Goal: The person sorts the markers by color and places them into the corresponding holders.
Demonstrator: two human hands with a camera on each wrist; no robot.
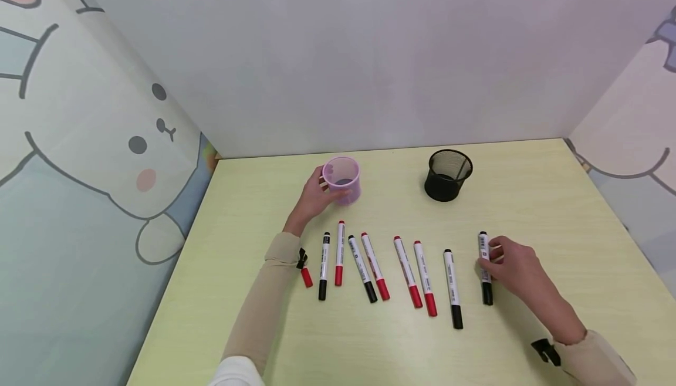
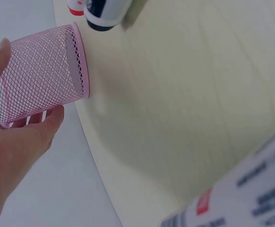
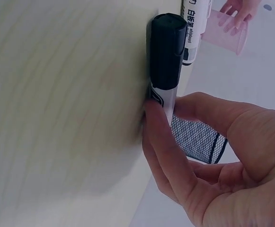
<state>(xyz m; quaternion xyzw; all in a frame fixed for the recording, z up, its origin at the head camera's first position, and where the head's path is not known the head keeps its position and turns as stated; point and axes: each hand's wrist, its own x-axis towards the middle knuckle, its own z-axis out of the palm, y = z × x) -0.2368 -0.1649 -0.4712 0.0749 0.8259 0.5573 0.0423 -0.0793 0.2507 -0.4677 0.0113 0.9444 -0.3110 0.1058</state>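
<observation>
My left hand (image 1: 313, 199) grips a pink mesh pen cup (image 1: 353, 188) at the back left of the table, thumb on the near side and fingers round the far left. In the left wrist view the pink cup (image 2: 40, 71) shows between thumb and fingers. At the right, my right hand (image 1: 516, 267) pinches a black-capped whiteboard marker (image 1: 487, 293) by its white barrel between thumb and fingers. The right wrist view shows this marker's black cap (image 3: 167, 52) pointing away from the fingers; whether it is lifted off the wood I cannot tell.
A black mesh pen cup (image 1: 442, 189) stands at the back right. Between the hands several red-capped markers (image 1: 404, 263) and black-capped markers (image 1: 452, 283) lie in a loose row. One red cap (image 1: 307, 278) shows beside the left sleeve. A pale wall (image 1: 380, 69) borders the table's back edge.
</observation>
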